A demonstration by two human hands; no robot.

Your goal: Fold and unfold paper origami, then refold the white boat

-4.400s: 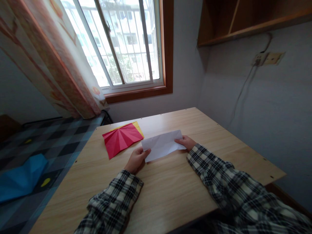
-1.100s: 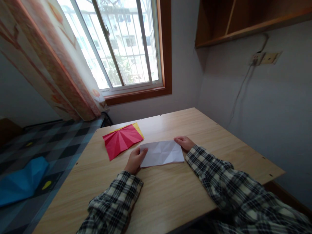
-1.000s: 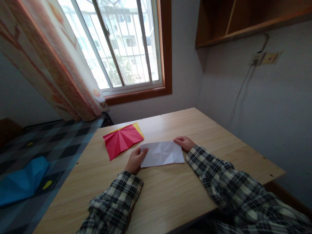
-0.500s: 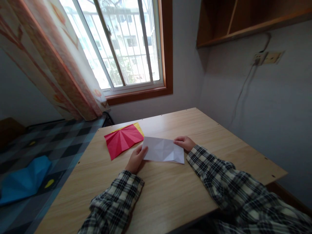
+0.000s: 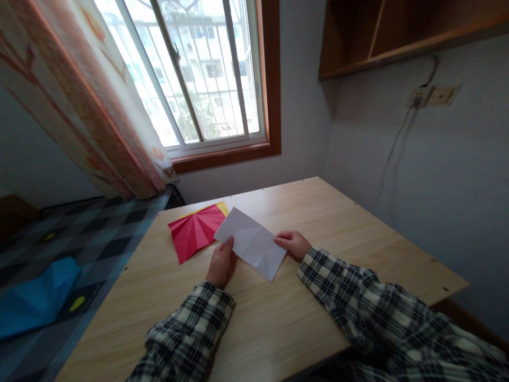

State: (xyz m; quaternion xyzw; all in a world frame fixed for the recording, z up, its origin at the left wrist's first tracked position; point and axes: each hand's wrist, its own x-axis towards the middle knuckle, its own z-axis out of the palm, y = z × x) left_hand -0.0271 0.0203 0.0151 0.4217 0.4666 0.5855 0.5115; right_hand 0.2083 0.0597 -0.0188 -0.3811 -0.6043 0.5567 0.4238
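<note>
Creased white paper sheet [image 5: 251,244] held tilted above bench [image 5: 278,313]: left hand [image 5: 220,263] pinches its near-left edge, right hand [image 5: 292,244] grips its right edge. Risk: far corner overlapping red folded paper [image 5: 194,231] may snag and misalign creases.

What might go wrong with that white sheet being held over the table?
The creased white paper is pinched only at its edges by the left hand and right hand, so it may sag or fold along the wrong crease. Its far corner overlaps the red folded paper and might nudge it.
</note>
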